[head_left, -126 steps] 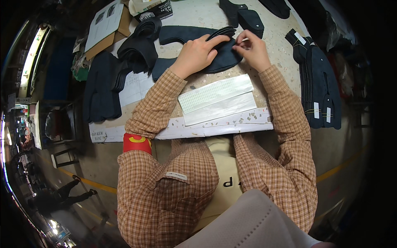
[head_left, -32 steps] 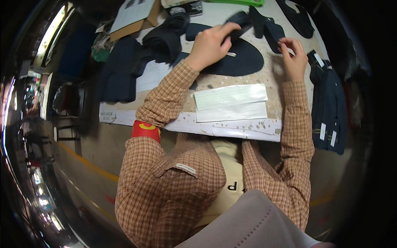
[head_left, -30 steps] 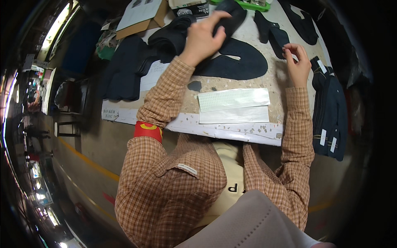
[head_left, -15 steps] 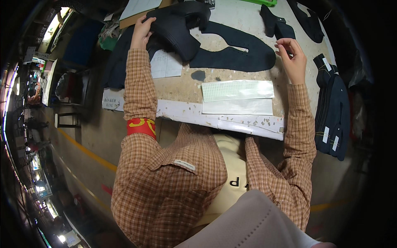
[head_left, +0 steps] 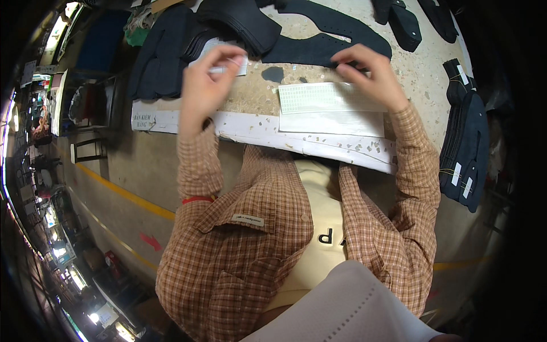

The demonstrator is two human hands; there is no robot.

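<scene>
My left hand (head_left: 209, 85) is raised over the near left part of the table, blurred, its fingers loosely curved and apart from the thumb. Nothing shows in it. My right hand (head_left: 370, 74) reaches in from the right, index finger and thumb apart, at the near edge of a flat dark shoe-upper piece (head_left: 305, 48). Whether the fingertips touch that piece, I cannot tell. Beyond my left hand lies a stack of curved black padded pieces (head_left: 242, 25). Between the hands is a small dark scrap (head_left: 273, 74). A printed sheet (head_left: 327, 98) lies nearer me, on a white one.
More dark pieces are piled at the table's left (head_left: 162, 54). Banded bundles with white tags (head_left: 464, 139) hang along its right edge. Other dark pieces (head_left: 404, 25) lie at the far right. The white front edge (head_left: 256, 126) of the table runs before my body.
My left hand has let go of the black padded stack and come nearer to me. My right hand has moved left and down to the flat piece. The view has shifted slightly.
</scene>
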